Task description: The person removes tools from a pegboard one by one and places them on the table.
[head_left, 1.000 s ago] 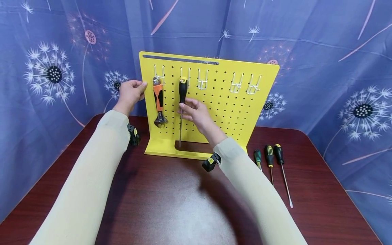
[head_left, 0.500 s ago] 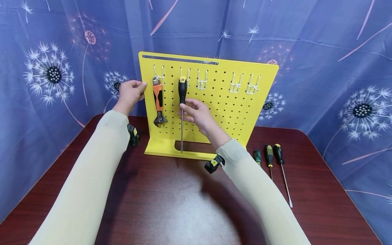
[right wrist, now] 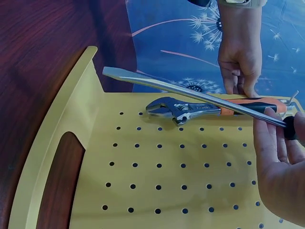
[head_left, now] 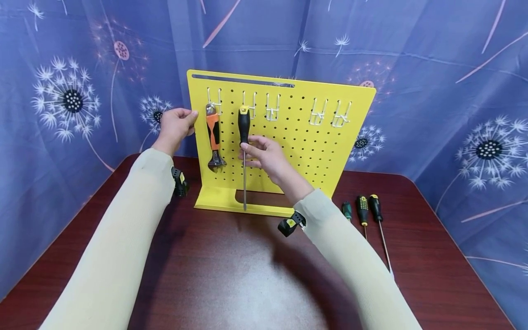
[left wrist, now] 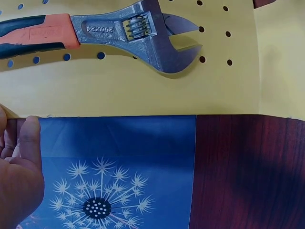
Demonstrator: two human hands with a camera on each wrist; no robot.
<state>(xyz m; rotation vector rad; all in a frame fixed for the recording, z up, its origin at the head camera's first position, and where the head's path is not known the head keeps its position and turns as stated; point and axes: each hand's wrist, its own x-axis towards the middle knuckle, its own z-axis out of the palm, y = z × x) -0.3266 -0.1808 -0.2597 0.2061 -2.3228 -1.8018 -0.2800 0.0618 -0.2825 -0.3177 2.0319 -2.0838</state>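
My right hand (head_left: 268,156) pinches a flat-blade screwdriver (head_left: 244,121) at the lower end of its black handle, which has a yellow top. It hangs upright before the yellow pegboard (head_left: 288,151), blade down, its handle top just below a white wire hook (head_left: 249,101). The right wrist view shows its flat steel tip (right wrist: 119,74) off the board's face. My left hand (head_left: 176,128) grips the board's left edge between thumb and fingers. Beside it an adjustable wrench (head_left: 213,137) with an orange and black handle hangs head down from the leftmost hook.
More white wire hooks (head_left: 317,114) line the board's upper part, to the right. On the dark red table (head_left: 231,256), right of the board, lie a green-handled tool (head_left: 347,210) and two screwdrivers (head_left: 375,206). A blue dandelion curtain (head_left: 264,36) stands behind.
The screwdriver has come slightly down and its tip has swung toward me, away from the board. My right hand moved with it; my left hand has stayed on the board's edge.
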